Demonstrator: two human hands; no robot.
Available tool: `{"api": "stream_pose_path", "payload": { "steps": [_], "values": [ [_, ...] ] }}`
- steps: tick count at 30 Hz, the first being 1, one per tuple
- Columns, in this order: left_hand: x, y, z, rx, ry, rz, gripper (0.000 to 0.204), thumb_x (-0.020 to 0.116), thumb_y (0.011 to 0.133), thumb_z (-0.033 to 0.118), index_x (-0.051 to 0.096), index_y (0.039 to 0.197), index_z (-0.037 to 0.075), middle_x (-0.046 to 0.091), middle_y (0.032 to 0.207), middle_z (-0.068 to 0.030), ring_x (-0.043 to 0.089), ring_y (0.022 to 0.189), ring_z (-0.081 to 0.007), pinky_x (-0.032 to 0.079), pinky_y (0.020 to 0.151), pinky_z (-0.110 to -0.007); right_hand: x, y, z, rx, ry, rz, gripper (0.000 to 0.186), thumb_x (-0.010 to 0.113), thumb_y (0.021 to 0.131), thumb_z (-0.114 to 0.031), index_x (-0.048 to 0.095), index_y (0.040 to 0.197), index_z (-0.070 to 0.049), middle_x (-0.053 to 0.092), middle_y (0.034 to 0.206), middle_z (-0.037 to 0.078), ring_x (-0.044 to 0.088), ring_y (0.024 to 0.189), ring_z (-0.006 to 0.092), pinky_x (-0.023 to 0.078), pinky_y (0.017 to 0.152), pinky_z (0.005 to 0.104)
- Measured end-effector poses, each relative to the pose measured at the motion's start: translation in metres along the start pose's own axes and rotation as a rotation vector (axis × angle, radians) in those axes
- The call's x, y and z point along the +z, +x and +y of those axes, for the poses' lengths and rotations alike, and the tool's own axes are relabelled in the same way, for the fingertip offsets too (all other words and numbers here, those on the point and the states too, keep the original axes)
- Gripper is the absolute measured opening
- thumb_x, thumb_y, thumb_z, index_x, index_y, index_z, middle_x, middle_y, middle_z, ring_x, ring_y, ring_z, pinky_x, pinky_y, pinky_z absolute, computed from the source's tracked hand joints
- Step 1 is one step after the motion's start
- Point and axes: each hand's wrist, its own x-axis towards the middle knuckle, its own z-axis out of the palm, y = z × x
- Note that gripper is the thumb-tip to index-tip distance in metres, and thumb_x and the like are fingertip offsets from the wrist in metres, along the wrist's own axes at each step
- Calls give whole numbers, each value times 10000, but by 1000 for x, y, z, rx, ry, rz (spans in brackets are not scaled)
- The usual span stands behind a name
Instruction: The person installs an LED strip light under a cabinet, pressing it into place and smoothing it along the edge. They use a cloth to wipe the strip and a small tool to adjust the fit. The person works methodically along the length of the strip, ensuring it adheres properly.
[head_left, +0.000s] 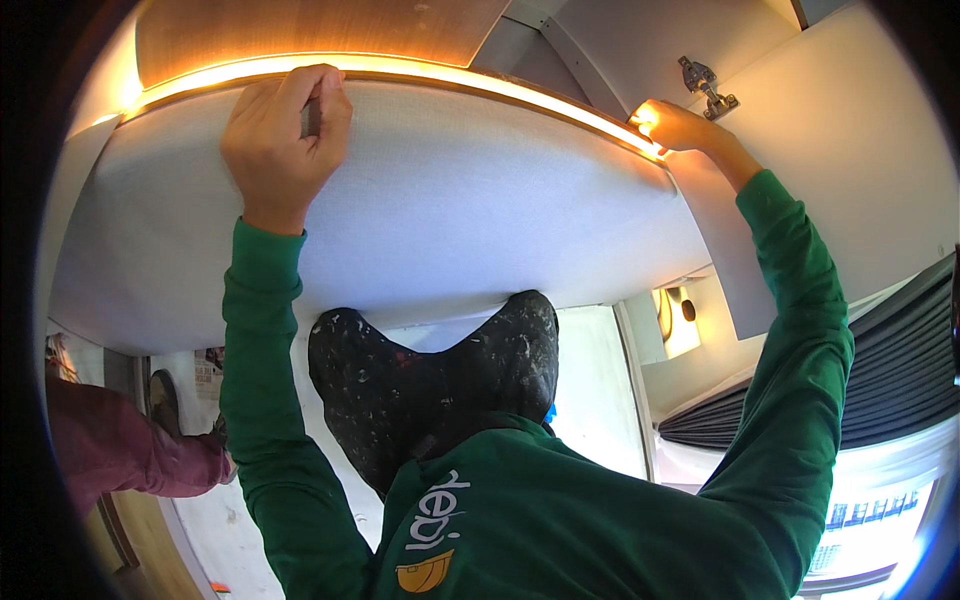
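Observation:
A glowing LED light strip [420, 68] runs in a curve along the wood-edged top of a pale fabric-covered panel [480, 190]. My left hand [285, 145] is closed at the left part of this edge, its thumb and fingertips against the lit strip. What lies inside those curled fingers is hidden. At the strip's right end my right hand [685, 132] has its fingers closed on the lit end, which shines on the fingertips. The finger details there are partly lost in glare.
A wood-grain panel [300, 35] rises behind the strip. Beside my right hand is a white cabinet door [850, 170] with a metal hinge [708, 88]. Another person's maroon sleeve [130, 440] shows at lower left. Dark pleated curtains [890, 370] hang at right.

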Motion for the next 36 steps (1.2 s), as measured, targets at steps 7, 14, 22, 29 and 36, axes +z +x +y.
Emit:
{"api": "stream_pose_path", "payload": {
  "steps": [7,14,22,29,36],
  "values": [
    [-1,-5,-1,-36,16,-34,7,745,861,91,742,862,97,651,653,-5,592,592,-198,475,588,-328,3,-1,13,-89,-67,-79,346,500,1063,-253,658,1163,38,666,949,134,751,806,279,643,726,377],
    [0,0,0,14,-15,9,9,734,864,89,735,856,87,637,640,-8,597,586,-201,477,593,-330,-1,4,13,-102,-5,-40,312,499,1072,-254,609,1125,33,657,1011,126,733,745,250,617,652,365],
    [-4,0,3,-27,7,-25,43,720,870,93,710,828,93,591,586,3,555,533,-210,465,582,-339,-1,4,-9,-315,-256,22,242,514,984,-149,673,999,33,683,920,193,692,778,276,558,685,386],
    [-2,1,5,-17,30,8,65,709,862,77,696,804,103,569,566,11,538,531,-202,449,571,-340,-2,9,-158,-390,339,160,451,541,1097,-302,621,1427,-5,614,1466,127,578,1276,181,461,1061,344],
    [-10,-1,10,-48,72,-78,93,690,896,54,779,877,72,755,774,-26,662,662,-217,527,660,-337,-11,9,-158,-464,91,44,417,467,1108,-226,643,1408,5,649,1422,162,573,1344,297,424,1148,410]
  ]
}}
